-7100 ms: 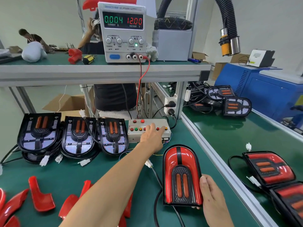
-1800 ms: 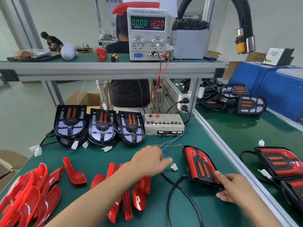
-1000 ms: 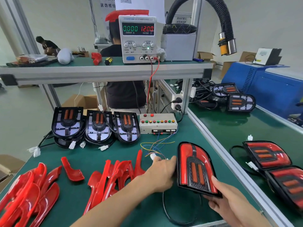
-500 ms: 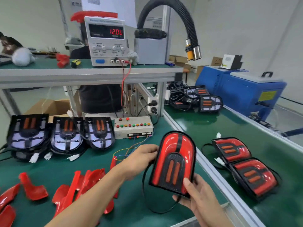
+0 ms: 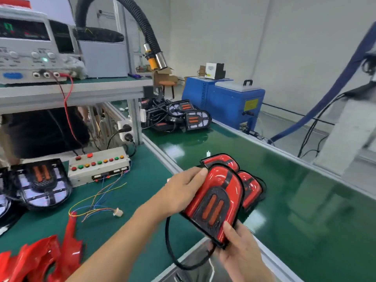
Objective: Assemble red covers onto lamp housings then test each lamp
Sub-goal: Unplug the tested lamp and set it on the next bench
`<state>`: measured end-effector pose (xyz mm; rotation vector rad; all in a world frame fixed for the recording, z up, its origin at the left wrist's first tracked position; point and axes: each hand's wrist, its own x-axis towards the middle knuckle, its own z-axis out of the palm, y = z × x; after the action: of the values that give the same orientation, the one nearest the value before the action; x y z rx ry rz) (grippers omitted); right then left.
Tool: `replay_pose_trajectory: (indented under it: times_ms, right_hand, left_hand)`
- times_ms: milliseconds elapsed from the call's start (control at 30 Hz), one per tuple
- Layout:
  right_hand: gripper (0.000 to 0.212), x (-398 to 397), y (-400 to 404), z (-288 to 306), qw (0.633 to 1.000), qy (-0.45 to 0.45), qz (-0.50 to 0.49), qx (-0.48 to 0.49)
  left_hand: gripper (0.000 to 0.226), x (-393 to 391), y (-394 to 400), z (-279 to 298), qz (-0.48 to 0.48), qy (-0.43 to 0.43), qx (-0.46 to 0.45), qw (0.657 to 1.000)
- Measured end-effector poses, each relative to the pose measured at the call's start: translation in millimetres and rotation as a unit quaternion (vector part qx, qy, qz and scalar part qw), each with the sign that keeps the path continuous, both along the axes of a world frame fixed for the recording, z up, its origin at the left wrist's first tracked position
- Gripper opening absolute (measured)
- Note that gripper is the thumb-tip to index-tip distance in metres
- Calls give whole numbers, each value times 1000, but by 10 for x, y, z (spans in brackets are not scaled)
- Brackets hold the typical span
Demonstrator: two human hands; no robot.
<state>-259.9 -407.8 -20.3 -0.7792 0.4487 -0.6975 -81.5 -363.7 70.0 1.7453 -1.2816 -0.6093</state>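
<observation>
I hold an assembled lamp point(image 5: 215, 202) with its red cover in the air over the rail between bench and conveyor. My left hand point(image 5: 183, 190) grips its upper left edge, and my right hand point(image 5: 238, 253) grips its lower end. Its black cable point(image 5: 171, 247) loops below. Two finished red lamps point(image 5: 250, 186) lie on the green conveyor right behind it. Loose red covers point(image 5: 40, 259) lie at the bench's near left. An uncovered lamp housing point(image 5: 40, 182) sits left of the test box point(image 5: 99, 165), whose loose connector point(image 5: 118, 212) lies on the mat.
A power supply point(image 5: 30, 49) stands on the upper shelf with a red lead hanging down. More housings point(image 5: 189, 117) are piled at the conveyor's far end. A black extraction hose point(image 5: 142, 35) hangs overhead. A blue machine point(image 5: 223, 98) stands beyond the conveyor.
Both hands have carried the lamp up and to the right, from over the bench to the conveyor's edge. My view has swung right. The tester connector now lies free on the mat.
</observation>
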Motion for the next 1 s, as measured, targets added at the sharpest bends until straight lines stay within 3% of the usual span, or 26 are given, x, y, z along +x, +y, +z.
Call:
replay_pose_trajectory:
  times_ms: [100, 233, 367, 600, 800, 1000]
  right_hand:
    - [52, -258, -237, 52, 995, -18, -94, 0]
    - [46, -639, -658, 146, 982, -61, -172, 36]
    - [41, -918, -1008, 42, 962, -61, -238, 117]
    - [22, -935, -1142, -198, 955, 88, -242, 145]
    - [16, -989, -1280, -31, 934, 266, -231, 65]
    - [20, -1174, -1330, 44, 922, 349, -165, 10]
  left_hand:
    - [50, -332, -250, 204, -20, -59, -71, 996]
    - [54, -572, -257, 178, 2, 11, -158, 987]
    - [60, -598, 41, -96, 0, 38, -154, 987]
    - [59, -634, 526, -467, 22, 77, -117, 990]
    - [65, -683, 766, -599, 40, 113, -90, 989]
    - [70, -664, 923, -683, 47, 133, -78, 987]
